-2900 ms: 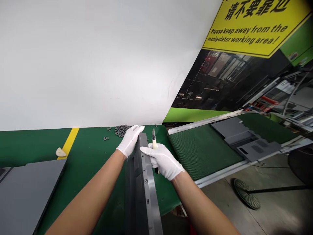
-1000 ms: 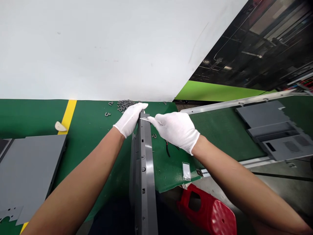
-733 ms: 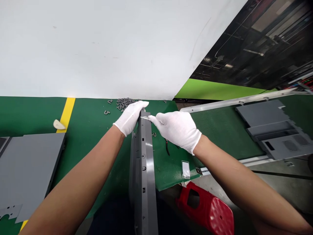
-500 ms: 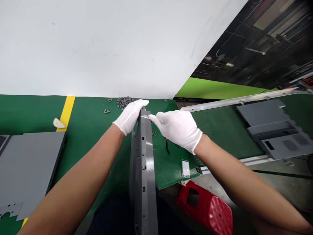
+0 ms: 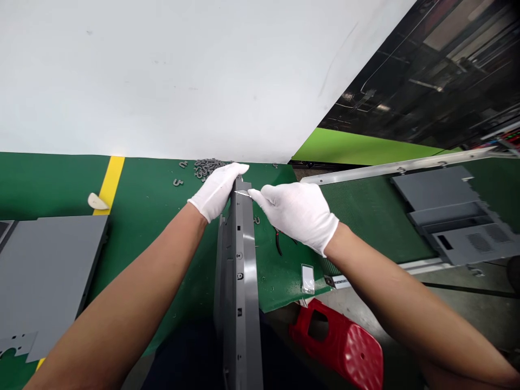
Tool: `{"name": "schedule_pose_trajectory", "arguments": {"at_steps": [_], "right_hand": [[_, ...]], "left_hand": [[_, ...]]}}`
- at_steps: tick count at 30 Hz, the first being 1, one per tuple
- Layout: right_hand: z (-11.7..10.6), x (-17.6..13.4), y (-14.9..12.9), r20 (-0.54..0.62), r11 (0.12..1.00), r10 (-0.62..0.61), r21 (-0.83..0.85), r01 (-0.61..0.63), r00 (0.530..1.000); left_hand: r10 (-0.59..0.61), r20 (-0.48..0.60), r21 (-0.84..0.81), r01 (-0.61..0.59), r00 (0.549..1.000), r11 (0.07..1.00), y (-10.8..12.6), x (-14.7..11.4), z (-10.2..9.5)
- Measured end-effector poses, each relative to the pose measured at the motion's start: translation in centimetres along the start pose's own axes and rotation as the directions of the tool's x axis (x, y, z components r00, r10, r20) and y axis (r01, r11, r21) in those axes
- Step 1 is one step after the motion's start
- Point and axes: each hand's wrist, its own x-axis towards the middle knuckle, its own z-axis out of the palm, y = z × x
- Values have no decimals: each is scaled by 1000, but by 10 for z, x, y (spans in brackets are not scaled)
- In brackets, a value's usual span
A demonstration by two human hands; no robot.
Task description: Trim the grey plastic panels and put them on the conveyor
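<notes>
While your left hand [image 5: 219,189] clamps the grey panel [image 5: 247,271] steady, your right hand [image 5: 298,214], fingers curled closed, holds a thin blade [image 5: 244,194].

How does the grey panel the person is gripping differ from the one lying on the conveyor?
The gripped panel stands on edge, narrow side up; the conveyor panel lies flat. The left hand holds the gripped panel; no hand touches the conveyor panel. The gripped panel shows a row of small holes along its narrow side; the conveyor panel shows a long recess and a dark slot. Both are grey.
</notes>
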Motion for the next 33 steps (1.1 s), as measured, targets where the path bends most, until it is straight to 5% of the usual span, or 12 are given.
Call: {"name": "schedule_pose_trajectory", "arguments": {"at_steps": [33], "right_hand": [[4, -6, -1, -15, 1000, 4, 3, -4, 1000]], "left_hand": [[-24, 8, -33, 25, 1000, 999, -5, 3, 1]]}}
